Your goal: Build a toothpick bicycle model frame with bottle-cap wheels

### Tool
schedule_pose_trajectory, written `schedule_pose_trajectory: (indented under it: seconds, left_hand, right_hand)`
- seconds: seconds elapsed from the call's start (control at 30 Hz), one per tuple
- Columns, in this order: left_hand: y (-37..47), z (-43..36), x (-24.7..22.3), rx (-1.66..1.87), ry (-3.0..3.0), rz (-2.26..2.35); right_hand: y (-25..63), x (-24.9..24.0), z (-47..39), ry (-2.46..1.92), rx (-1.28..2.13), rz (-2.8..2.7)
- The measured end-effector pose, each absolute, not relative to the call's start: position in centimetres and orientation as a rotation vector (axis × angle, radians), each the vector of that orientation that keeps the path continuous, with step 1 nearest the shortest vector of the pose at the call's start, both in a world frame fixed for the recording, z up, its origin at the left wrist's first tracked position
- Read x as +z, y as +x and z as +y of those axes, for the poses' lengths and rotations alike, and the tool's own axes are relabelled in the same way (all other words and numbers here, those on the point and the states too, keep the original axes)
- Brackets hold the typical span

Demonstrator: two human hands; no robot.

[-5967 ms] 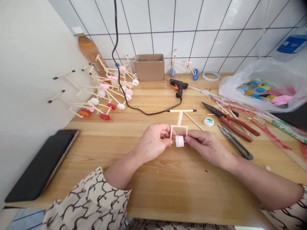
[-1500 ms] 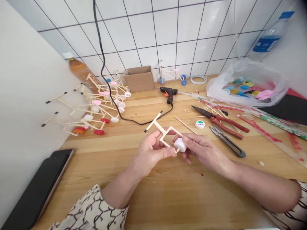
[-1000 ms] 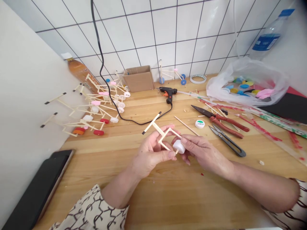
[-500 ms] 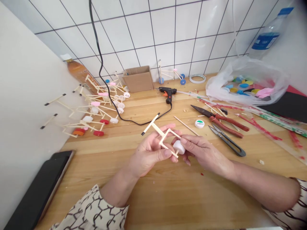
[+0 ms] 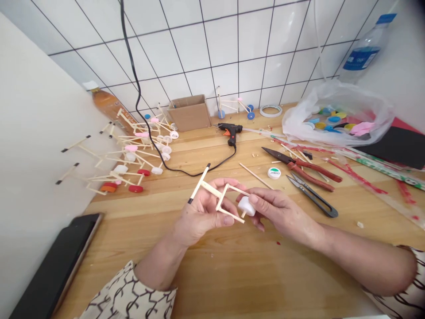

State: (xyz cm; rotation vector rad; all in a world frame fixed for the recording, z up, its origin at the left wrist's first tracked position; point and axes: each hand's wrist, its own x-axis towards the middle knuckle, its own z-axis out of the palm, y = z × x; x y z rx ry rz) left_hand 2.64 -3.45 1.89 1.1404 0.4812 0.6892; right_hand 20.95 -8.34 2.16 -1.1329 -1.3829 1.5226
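Observation:
My left hand (image 5: 202,217) grips a small frame of pale wooden sticks (image 5: 212,190), thumb on one of its two prongs. The frame ends in a T-shaped bar with black tips. Between thumb and fingers, my right hand (image 5: 275,212) holds a white bottle cap (image 5: 246,206) with a short stick poking out of it. The cap sits close to the open prongs; whether its stick touches them I cannot tell. Beyond my hands lie a loose wooden stick (image 5: 255,175) and a white cap with a green mark (image 5: 274,173).
A black glue gun (image 5: 229,131) rests near a cardboard box (image 5: 190,116), its cord crossing the table. Red-handled pliers (image 5: 310,170) and thread snips (image 5: 312,195) lie right. A plastic bag of caps (image 5: 299,122) stands behind. Several stick models (image 5: 133,153) crowd the left; a phone (image 5: 56,266) lies nearer.
The stick frame has tilted slightly and moved a little left. The white cap has turned, and its short stick now points more downward, a bit apart from the prong. Both hands keep their hold.

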Motion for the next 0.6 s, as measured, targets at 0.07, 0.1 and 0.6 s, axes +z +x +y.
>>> schedule_pose_trajectory:
  seconds: [0.07, 0.1, 0.6]
  left_hand:
    - [2.59, -3.41, 1.88, 0.687, 1.142, 0.477]
    - [2.57, -3.40, 1.87, 0.682, 1.143, 0.476]
    - [2.41, -3.23, 1.91, 0.617, 1.127, 0.470]
  right_hand:
    - [21.01, 2.29, -8.39, -1.141, 1.520, -1.387]
    - [21.05, 2.32, -8.42, -1.139, 1.529, -1.378]
    - [21.48, 2.70, -8.37, -1.138, 1.614, -1.315]
